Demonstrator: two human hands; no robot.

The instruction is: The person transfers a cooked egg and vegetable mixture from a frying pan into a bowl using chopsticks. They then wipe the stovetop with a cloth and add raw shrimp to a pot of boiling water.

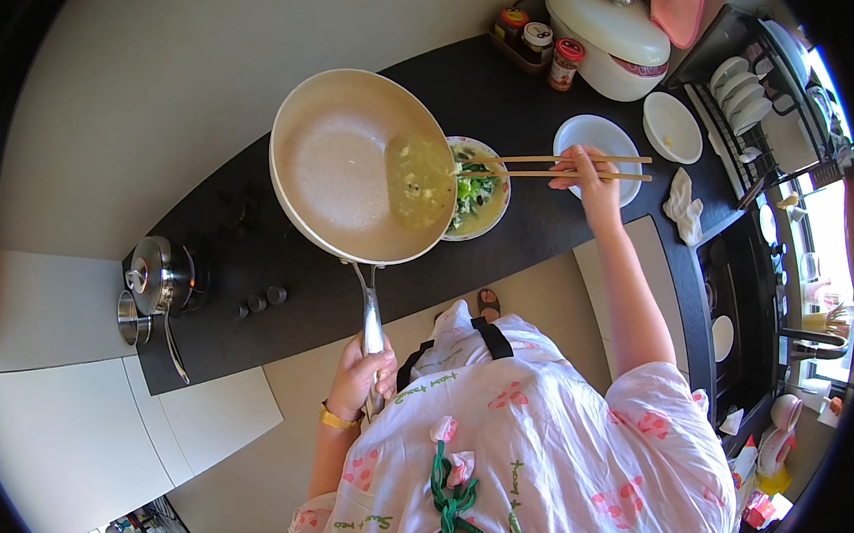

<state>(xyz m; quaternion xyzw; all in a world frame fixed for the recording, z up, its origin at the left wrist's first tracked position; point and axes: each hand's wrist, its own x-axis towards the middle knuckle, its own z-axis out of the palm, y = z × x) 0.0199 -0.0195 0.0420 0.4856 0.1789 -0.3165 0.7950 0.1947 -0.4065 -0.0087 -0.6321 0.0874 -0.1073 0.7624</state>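
Observation:
My left hand point(366, 375) grips the metal handle of a wide cream-coloured frying pan point(330, 162), which is tilted so that yellowish broth with bits point(421, 181) pools at its right side. The pan's right rim overhangs a patterned bowl point(506, 201) holding leafy greens point(472, 193) in broth. In my right hand point(585, 170) is a pair of wooden chopsticks point(539, 175); their tips are at the pan's right rim, above the bowl. Behind my right hand a white bowl point(588, 130) stands on the dark countertop point(536, 236).
Seasoning jars point(566, 64) and a lidded white container point(600, 31) stand at the back. A smaller white bowl point(672, 127), a crumpled cloth point(683, 208) and a dish rack point(730, 134) are at the right. A lidded pot point(154, 274) sits at the far left, its handle over the counter's edge.

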